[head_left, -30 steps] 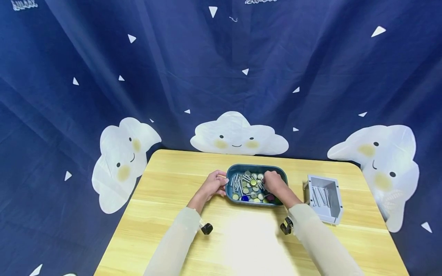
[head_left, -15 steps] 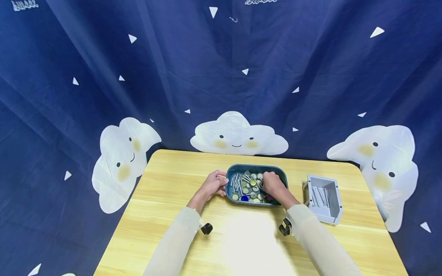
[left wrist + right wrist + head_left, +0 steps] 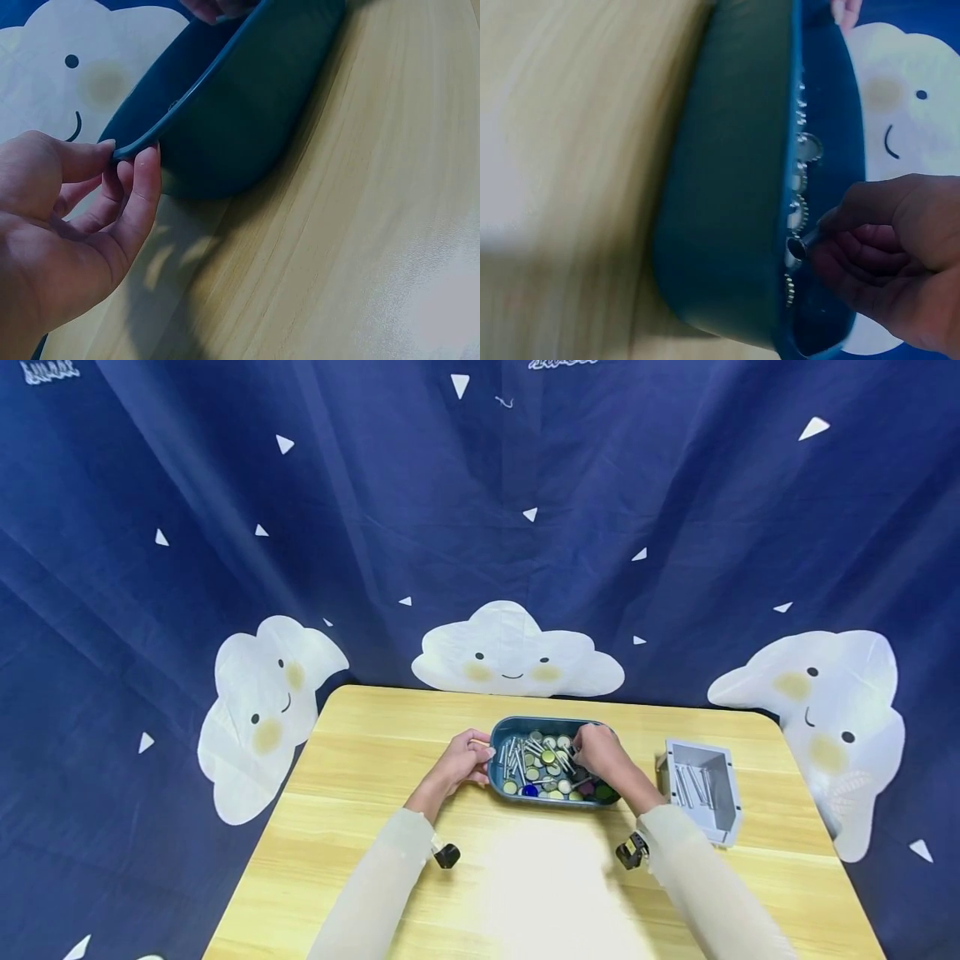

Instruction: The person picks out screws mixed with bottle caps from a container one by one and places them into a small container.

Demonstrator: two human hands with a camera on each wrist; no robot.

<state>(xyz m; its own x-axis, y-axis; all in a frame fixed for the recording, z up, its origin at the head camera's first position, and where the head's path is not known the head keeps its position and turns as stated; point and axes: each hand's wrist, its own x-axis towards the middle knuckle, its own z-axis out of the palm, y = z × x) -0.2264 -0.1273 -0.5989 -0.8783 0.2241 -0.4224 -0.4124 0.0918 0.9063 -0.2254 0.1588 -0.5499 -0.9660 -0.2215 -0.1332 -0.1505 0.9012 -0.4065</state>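
A dark teal oblong tub [image 3: 555, 802] holds silvery metal rods [image 3: 514, 757], which look like nails or bolts, and several bottle caps [image 3: 548, 757]. My left hand [image 3: 459, 758] pinches the tub's left rim between thumb and fingers, as the left wrist view shows up close. Inside the tub's right half, my right hand [image 3: 602, 755] has its thumb and fingertips together. The right wrist view shows that hand pinching a silvery metal rod [image 3: 804, 243] with a round, dark end face. The rest of this rod is hidden by the fingers.
A grey open box [image 3: 722, 793] with several metal rods [image 3: 693, 785] in it stands right of the tub, beside the right forearm. Both stand on a wooden table [image 3: 375, 752]. A dark blue curtain [image 3: 480, 552] with cloud prints hangs behind.
My right hand has shifted a little to the right and lifted slightly within the tub, and its forearm has swung right. The left hand keeps its grip on the rim.
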